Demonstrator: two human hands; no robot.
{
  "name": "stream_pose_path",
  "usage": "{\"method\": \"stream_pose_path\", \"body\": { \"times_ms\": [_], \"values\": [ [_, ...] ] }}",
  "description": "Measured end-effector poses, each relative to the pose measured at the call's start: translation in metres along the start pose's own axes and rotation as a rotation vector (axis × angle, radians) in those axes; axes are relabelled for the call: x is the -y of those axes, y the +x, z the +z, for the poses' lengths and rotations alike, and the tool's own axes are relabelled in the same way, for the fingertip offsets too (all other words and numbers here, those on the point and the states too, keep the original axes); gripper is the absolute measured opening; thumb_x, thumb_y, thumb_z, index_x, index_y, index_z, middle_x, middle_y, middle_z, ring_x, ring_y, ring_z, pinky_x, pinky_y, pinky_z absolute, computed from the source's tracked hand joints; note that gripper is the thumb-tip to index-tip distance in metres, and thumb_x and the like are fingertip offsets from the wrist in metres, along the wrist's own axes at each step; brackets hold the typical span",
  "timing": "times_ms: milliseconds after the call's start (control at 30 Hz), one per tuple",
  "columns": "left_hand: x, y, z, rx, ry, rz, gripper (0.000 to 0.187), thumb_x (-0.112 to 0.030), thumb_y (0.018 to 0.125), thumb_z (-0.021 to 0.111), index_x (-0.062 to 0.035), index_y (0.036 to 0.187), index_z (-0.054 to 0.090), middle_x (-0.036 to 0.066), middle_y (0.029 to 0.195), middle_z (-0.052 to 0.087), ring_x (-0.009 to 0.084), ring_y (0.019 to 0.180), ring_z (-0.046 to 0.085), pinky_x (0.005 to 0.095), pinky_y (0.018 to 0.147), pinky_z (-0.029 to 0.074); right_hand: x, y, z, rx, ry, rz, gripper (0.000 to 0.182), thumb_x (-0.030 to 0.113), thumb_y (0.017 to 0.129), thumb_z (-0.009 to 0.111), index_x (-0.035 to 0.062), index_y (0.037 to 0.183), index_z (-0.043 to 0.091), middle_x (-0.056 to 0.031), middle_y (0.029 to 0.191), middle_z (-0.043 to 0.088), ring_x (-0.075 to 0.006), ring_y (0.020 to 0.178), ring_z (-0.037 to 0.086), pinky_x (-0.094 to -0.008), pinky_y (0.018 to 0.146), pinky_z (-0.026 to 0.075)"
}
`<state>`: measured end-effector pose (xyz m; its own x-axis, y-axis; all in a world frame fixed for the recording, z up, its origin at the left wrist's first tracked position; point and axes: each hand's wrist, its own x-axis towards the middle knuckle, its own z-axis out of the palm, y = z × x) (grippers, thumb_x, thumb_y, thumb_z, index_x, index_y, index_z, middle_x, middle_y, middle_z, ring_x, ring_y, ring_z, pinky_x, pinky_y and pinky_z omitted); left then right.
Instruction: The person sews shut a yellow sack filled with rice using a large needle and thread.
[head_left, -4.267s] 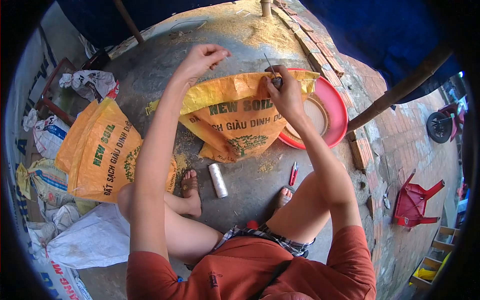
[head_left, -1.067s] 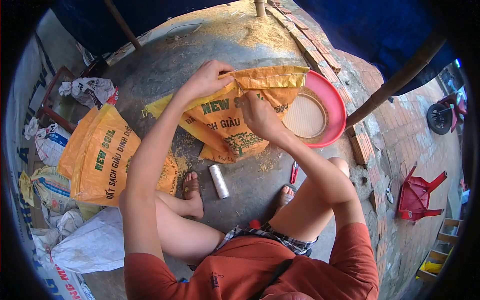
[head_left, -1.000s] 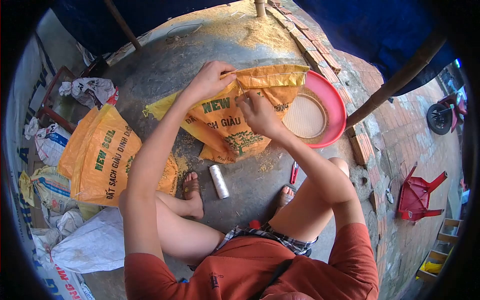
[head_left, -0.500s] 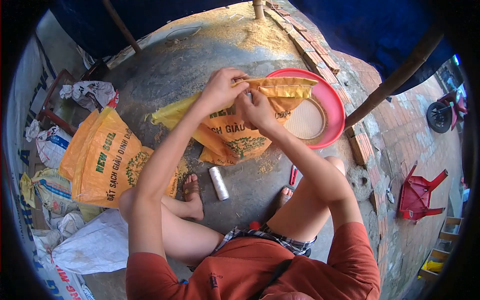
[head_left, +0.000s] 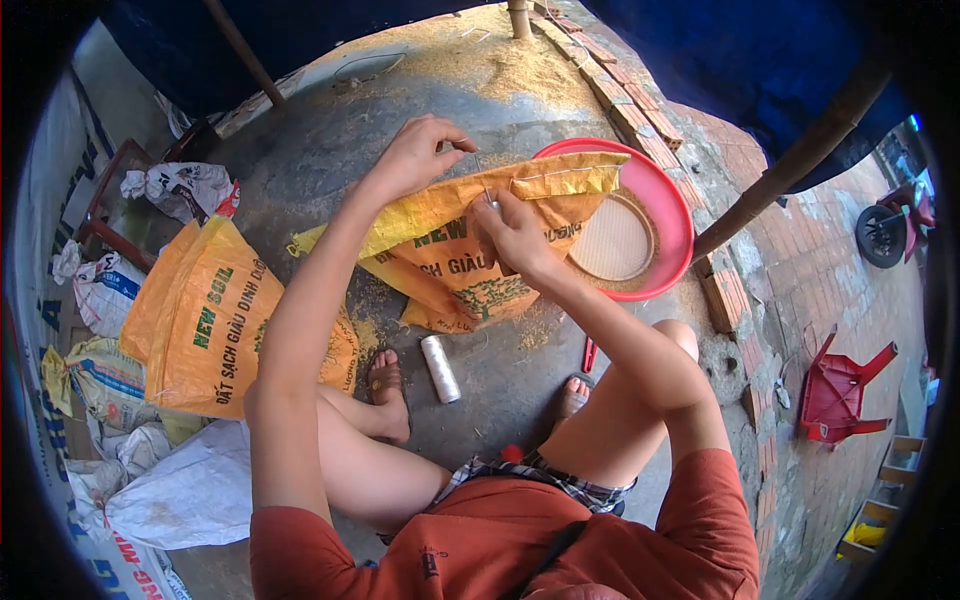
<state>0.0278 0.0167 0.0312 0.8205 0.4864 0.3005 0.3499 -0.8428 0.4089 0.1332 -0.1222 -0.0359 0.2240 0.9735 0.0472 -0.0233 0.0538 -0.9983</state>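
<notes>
An orange woven sack (head_left: 480,265) with green and black print stands in front of me, its yellow-edged top folded over. White stitches run along the right part of that fold. My right hand (head_left: 510,230) grips the sack just below the fold, and a small shiny piece shows at its fingertips. Raised above the fold, my left hand (head_left: 425,155) pinches a thin needle (head_left: 477,160), small and hard to see. On the floor between my feet lies a white spool of thread (head_left: 440,369).
Behind the sack, a pink basin (head_left: 680,235) holds a round sieve (head_left: 612,238). More orange sacks (head_left: 215,320) lean at the left. A red-handled tool (head_left: 590,352) lies by my right foot, and an overturned red stool (head_left: 840,395) is at the right. Bamboo poles (head_left: 800,160) stand around.
My left hand has lifted up and left, away from my right hand and the sack's fold. The fold has dipped at its left end. My right hand keeps its grip.
</notes>
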Motion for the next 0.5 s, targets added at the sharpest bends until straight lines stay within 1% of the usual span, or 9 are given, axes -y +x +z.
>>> {"method": "stream_pose_path", "body": {
  "times_ms": [67, 133, 200, 233, 267, 333, 367, 467, 500],
  "values": [
    [0.006, 0.0, 0.003, -0.026, 0.049, 0.041, 0.016, -0.012, 0.078, 0.061, -0.0092, 0.092, 0.067, 0.005, 0.087, 0.061, 0.02, 0.079, 0.051, 0.0312, 0.076, 0.043, -0.002, 0.001, -0.001, 0.016, 0.015, 0.005, 0.019, 0.021, 0.093, 0.043, 0.0023, 0.088, 0.045, -0.002, 0.058, 0.046, -0.0098, 0.041, 0.045, -0.024, 0.036, 0.038],
    [0.004, 0.001, 0.0, 0.011, 0.012, -0.006, 0.016, -0.016, 0.077, 0.063, -0.0094, 0.091, 0.068, 0.005, 0.087, 0.061, 0.0209, 0.086, 0.051, 0.032, 0.08, 0.042, -0.012, 0.006, -0.001, 0.014, 0.049, -0.024, 0.02, 0.021, 0.093, 0.043, 0.0026, 0.088, 0.045, -0.0018, 0.058, 0.046, -0.0095, 0.041, 0.045, -0.0236, 0.037, 0.038],
    [-0.001, -0.002, -0.004, -0.012, 0.012, -0.016, 0.016, -0.017, 0.076, 0.064, -0.0089, 0.089, 0.068, 0.006, 0.086, 0.062, 0.0229, 0.086, 0.051, 0.0337, 0.08, 0.042, -0.011, 0.007, 0.0, 0.014, 0.084, -0.053, 0.02, 0.022, 0.093, 0.043, 0.0029, 0.089, 0.046, -0.0016, 0.058, 0.046, -0.0093, 0.041, 0.045, -0.0233, 0.037, 0.038],
    [-0.002, -0.003, -0.005, -0.034, 0.013, -0.026, 0.016, -0.017, 0.075, 0.065, -0.0083, 0.088, 0.069, 0.007, 0.085, 0.063, 0.0248, 0.085, 0.052, 0.0354, 0.081, 0.042, -0.004, 0.004, -0.001, 0.018, 0.071, 0.0, 0.02, 0.022, 0.094, 0.042, 0.003, 0.089, 0.046, -0.0015, 0.059, 0.046, -0.009, 0.042, 0.044, -0.0232, 0.037, 0.038],
    [0.001, -0.003, -0.005, -0.036, 0.013, -0.028, 0.016, -0.017, 0.075, 0.065, -0.0083, 0.088, 0.069, 0.007, 0.085, 0.063, 0.0248, 0.085, 0.052, 0.0354, 0.081, 0.042, 0.001, 0.003, -0.001, 0.024, 0.058, 0.053, 0.021, 0.023, 0.094, 0.041, 0.0031, 0.09, 0.047, -0.0014, 0.06, 0.046, -0.0088, 0.042, 0.044, -0.0231, 0.037, 0.038],
    [0.008, -0.003, -0.006, -0.114, 0.133, 0.037, 0.016, -0.02, 0.075, 0.066, -0.0088, 0.087, 0.069, 0.007, 0.085, 0.064, 0.0252, 0.088, 0.051, 0.035, 0.084, 0.041, 0.002, 0.003, -0.001, 0.033, 0.061, 0.063, 0.022, 0.024, 0.094, 0.041, 0.0032, 0.091, 0.047, -0.0012, 0.06, 0.046, -0.0086, 0.042, 0.044, -0.0229, 0.037, 0.038],
    [0.011, -0.003, -0.006, -0.116, 0.133, 0.036, 0.016, -0.02, 0.075, 0.066, -0.0088, 0.087, 0.069, 0.007, 0.085, 0.064, 0.0252, 0.088, 0.051, 0.035, 0.084, 0.041, 0.003, 0.003, -0.001, 0.041, 0.065, 0.072, 0.023, 0.025, 0.094, 0.041, 0.0034, 0.091, 0.047, -0.001, 0.061, 0.047, -0.0085, 0.043, 0.044, -0.0228, 0.038, 0.038],
    [0.012, -0.004, -0.012, -0.134, 0.045, 0.034, 0.017, -0.02, 0.075, 0.066, -0.0078, 0.086, 0.069, 0.008, 0.081, 0.065, 0.023, 0.084, 0.055, 0.0349, 0.081, 0.043, 0.002, 0.003, -0.001, 0.053, 0.078, 0.067, 0.023, 0.026, 0.094, 0.041, 0.0035, 0.091, 0.048, -0.001, 0.063, 0.047, -0.0083, 0.044, 0.045, -0.0224, 0.038, 0.038],
    [0.014, -0.001, -0.015, -0.038, -0.044, 0.002, 0.018, -0.022, 0.075, 0.067, -0.0088, 0.086, 0.069, 0.006, 0.082, 0.063, 0.0208, 0.087, 0.052, 0.0339, 0.082, 0.042, 0.002, 0.003, -0.002, 0.053, 0.077, 0.067, 0.023, 0.026, 0.094, 0.041, 0.0035, 0.091, 0.048, -0.001, 0.063, 0.047, -0.0083, 0.044, 0.045, -0.0224, 0.038, 0.038]
  ]
}}
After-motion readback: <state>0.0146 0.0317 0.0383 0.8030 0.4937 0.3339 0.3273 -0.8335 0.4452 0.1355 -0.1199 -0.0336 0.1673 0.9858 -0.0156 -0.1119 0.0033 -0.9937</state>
